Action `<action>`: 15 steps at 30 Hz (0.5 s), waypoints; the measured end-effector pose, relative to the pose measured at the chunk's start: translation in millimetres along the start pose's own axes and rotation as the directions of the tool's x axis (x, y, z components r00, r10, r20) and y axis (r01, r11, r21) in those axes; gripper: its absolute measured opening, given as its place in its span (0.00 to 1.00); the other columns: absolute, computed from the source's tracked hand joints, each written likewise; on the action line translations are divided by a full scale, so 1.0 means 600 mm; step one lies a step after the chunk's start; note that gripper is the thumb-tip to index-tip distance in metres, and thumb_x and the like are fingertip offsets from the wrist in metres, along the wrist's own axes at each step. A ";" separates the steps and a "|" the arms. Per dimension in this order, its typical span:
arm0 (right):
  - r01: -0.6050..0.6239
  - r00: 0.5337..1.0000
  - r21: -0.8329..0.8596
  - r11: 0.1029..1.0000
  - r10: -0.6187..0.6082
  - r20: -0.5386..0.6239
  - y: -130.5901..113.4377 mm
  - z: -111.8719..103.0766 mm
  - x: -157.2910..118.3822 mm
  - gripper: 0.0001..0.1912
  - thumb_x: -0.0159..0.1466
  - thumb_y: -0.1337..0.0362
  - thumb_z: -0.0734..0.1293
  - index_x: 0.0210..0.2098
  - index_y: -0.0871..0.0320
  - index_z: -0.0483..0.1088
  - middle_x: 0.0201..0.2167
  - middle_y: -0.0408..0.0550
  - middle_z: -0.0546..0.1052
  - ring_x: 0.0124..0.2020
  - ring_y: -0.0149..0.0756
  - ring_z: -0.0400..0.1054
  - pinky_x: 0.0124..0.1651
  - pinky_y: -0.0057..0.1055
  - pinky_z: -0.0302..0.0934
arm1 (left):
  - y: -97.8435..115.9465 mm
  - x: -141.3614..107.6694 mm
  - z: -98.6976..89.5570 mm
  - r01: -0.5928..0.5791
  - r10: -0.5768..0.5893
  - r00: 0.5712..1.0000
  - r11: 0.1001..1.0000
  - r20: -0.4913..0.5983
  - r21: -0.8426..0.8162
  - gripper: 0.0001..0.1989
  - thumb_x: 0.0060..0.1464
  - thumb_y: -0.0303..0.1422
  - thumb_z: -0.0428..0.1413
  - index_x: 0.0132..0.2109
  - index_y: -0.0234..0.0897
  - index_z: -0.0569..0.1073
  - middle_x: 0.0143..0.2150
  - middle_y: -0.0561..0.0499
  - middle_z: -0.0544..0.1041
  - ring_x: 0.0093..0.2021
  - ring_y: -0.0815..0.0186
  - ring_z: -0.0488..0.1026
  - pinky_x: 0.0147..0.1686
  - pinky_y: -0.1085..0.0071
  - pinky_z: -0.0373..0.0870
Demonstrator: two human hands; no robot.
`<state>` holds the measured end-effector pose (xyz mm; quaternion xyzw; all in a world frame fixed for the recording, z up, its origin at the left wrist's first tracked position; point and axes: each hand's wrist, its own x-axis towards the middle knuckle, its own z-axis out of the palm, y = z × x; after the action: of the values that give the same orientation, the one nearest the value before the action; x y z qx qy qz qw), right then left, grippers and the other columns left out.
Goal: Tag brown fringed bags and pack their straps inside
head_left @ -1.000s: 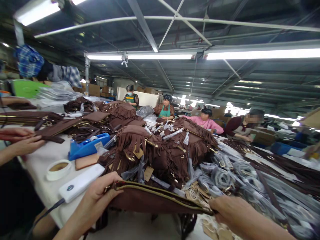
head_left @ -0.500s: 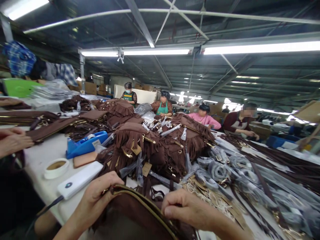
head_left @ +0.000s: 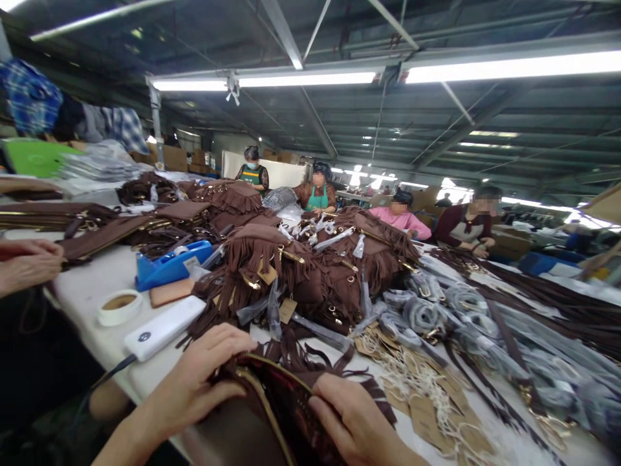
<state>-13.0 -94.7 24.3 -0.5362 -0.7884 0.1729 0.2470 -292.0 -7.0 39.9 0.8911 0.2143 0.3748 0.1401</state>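
Note:
A brown fringed bag (head_left: 286,395) with a gold zipper lies at the table's near edge, its mouth spread wide. My left hand (head_left: 196,382) grips the bag's left rim, fingers over the zipper edge. My right hand (head_left: 356,424) presses on the right rim beside the fringe. Just behind the bag rises a heap of similar brown fringed bags (head_left: 301,272) with paper tags.
A white power bank (head_left: 162,327), a tape roll (head_left: 119,306) and a blue tape dispenser (head_left: 169,264) lie to the left. Paper tags (head_left: 427,414) and wrapped straps (head_left: 456,317) cover the right. A co-worker's hand (head_left: 26,262) rests at far left; several people sit across the table.
The bag was stretched flat between my hands; now its mouth is spread wide with the fringe showing. My right hand came in from the far right end to the bag's rim.

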 end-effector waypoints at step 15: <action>0.072 0.885 -0.683 0.727 -0.362 -0.293 -0.011 -0.050 0.046 0.26 0.76 0.59 0.50 0.27 0.56 0.68 0.23 0.44 0.70 0.23 0.33 0.63 0.27 0.32 0.47 | 0.069 -0.069 0.121 0.052 -0.142 0.972 0.908 0.189 0.416 0.11 0.50 0.38 0.67 0.27 0.40 0.74 0.30 0.55 0.77 0.49 0.57 0.73 0.70 0.50 0.39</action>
<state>-9.1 -71.0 57.7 -0.5135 -0.7872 -0.2601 0.2213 -253.4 -69.7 -17.5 0.9240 0.3157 0.2157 -0.0082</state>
